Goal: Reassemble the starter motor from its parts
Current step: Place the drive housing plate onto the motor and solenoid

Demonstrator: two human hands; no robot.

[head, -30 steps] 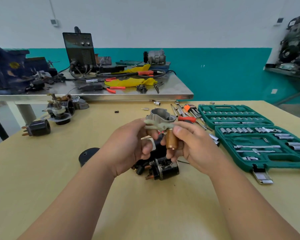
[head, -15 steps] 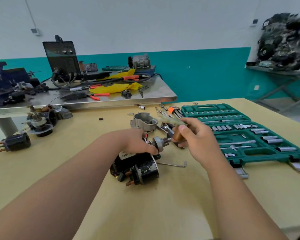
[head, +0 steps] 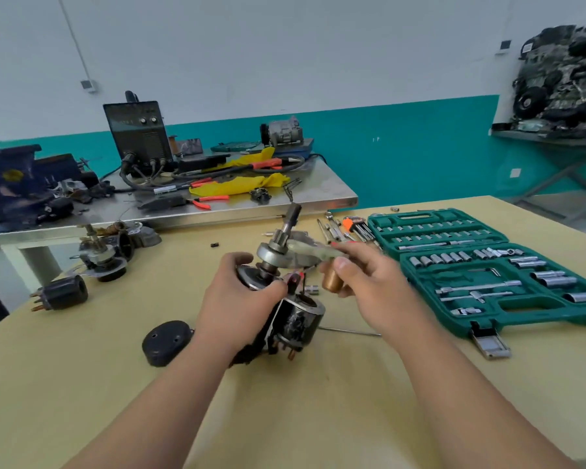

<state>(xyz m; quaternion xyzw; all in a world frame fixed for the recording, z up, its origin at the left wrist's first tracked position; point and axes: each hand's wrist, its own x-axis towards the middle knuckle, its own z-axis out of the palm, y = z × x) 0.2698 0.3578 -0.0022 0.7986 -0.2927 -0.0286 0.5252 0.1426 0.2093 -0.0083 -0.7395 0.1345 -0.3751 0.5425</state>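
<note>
my left fingers (head: 241,258) wrap the black motor body (head: 300,316), over the surface (head: 318,394). my right fingers (head: 343,265) pinch the pale fork (head: 313,251) and copper plunger (head: 332,281), the fork touching the drive gear (head: 271,254). i think i'm fitting the fork; next, seat it gently.

No legible text or labels anywhere

yellow table (head: 82,384) | green socket case (head: 535,313) | black cap (head: 165,341) | hex keys (head: 357,228)

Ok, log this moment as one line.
left hand: grips motor body, shaft up | right hand: holds fork lever and copper plunger at drive gear | end cap: on table
</note>
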